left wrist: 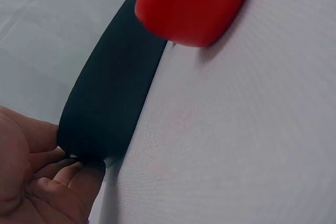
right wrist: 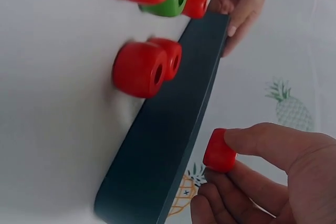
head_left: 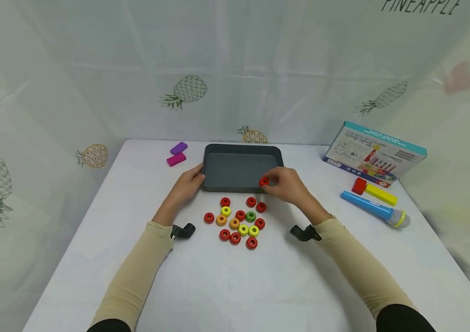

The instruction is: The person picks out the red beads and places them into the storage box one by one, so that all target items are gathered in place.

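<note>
A dark grey rectangular tray (head_left: 239,168) lies on the white table. At its left side my left hand (head_left: 186,186) grips the edge near the front corner, the fingers curled at the wall in the left wrist view. My right hand (head_left: 288,185) pinches a red ring bead (right wrist: 219,151) between thumb and fingers, just above the tray's near right rim. Red, yellow, orange and green ring beads lie scattered on the table in front of the tray, among them a green bead (head_left: 250,220) and a red bead (right wrist: 137,72).
Behind the tray's left side lie a purple block (head_left: 179,148) and a magenta block (head_left: 176,159). To the right are a printed box (head_left: 377,154), a red block (head_left: 359,186), a yellow block (head_left: 381,194) and a blue toy microphone (head_left: 369,207). A pineapple-print cloth (head_left: 235,60) hangs behind.
</note>
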Motion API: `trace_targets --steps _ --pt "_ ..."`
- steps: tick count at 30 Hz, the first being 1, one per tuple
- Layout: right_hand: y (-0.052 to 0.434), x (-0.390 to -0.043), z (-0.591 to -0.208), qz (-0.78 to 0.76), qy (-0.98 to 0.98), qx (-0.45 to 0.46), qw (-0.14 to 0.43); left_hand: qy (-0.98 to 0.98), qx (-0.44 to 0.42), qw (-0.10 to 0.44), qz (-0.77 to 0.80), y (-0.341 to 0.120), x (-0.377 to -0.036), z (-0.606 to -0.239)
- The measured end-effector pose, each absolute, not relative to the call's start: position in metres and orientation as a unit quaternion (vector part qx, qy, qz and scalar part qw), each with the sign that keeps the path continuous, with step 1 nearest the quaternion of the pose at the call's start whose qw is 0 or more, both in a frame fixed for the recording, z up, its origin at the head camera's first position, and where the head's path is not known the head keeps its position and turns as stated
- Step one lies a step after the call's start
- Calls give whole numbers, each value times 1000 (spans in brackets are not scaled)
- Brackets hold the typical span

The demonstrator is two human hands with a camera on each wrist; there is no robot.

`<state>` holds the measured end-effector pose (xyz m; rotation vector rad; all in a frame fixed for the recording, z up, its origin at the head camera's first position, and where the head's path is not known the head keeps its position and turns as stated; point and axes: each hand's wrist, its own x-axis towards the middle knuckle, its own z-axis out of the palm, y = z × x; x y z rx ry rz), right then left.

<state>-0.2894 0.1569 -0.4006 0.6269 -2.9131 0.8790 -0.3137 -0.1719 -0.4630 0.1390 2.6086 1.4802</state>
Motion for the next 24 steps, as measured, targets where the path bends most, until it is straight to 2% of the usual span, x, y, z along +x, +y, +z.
trace_targets --steps 24 --pt "160 -317 -415 282 -946 161 -9 863 49 73 497 -171 -313 -463"
